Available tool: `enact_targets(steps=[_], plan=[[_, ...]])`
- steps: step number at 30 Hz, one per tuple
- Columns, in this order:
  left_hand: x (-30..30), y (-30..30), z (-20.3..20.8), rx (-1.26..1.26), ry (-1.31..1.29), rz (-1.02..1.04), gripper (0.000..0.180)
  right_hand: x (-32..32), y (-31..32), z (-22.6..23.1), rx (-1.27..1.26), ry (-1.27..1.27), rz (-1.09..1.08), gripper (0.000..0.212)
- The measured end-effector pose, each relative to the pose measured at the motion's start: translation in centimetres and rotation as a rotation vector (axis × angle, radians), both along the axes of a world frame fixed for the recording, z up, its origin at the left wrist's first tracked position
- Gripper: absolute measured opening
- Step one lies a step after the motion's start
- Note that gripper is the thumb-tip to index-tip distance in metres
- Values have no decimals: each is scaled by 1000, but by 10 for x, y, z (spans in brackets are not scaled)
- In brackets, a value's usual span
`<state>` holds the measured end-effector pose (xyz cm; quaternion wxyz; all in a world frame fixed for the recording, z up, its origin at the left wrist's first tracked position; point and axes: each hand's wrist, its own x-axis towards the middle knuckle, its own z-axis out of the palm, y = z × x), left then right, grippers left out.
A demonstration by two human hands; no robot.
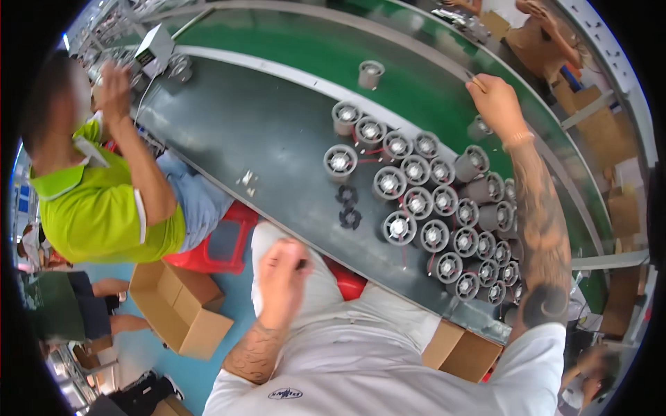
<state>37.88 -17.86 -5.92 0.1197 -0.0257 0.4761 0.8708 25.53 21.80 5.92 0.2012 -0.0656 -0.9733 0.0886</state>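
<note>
Over my lap, just off the near edge of the grey worktable (277, 201), my left hand (281, 277) is closed and blurred, with a small dark thing partly showing at its fingers. My right arm is stretched far out over the green conveyor belt (416, 87). At its end my right hand (496, 100) is closed, and a thin dark tip pokes out by the fingertips. Beneath that arm stand many grey round motor housings (417, 202), with spoked tops and red wires. Two small black fan wheels (349, 219) lie to the left of them.
One grey housing (371, 73) rides on the belt. Small pale pieces (246, 182) lie on the table. A person in a yellow-green shirt (104, 201) sits at my left on a red stool (229, 239). Open cardboard boxes (177, 308) stand on the floor.
</note>
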Motion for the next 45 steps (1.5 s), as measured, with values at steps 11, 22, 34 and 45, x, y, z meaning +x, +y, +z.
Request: enact_targets(steps=[11,22,34,45], plan=[[-269,104,73,-1677,806,-197,83,-22,108,-64,-300,-724,336,32],[-365,185,36,-1683,743,-299,54,-51,42,-27,-364,-428,462,27],[-276,-31,19,-1544,274,-17,66,-86,-208,-56,-90,-550,997,23],[-222,-12,-4,-961,130,-113,46,-71,-7,10,-289,-321,616,39]])
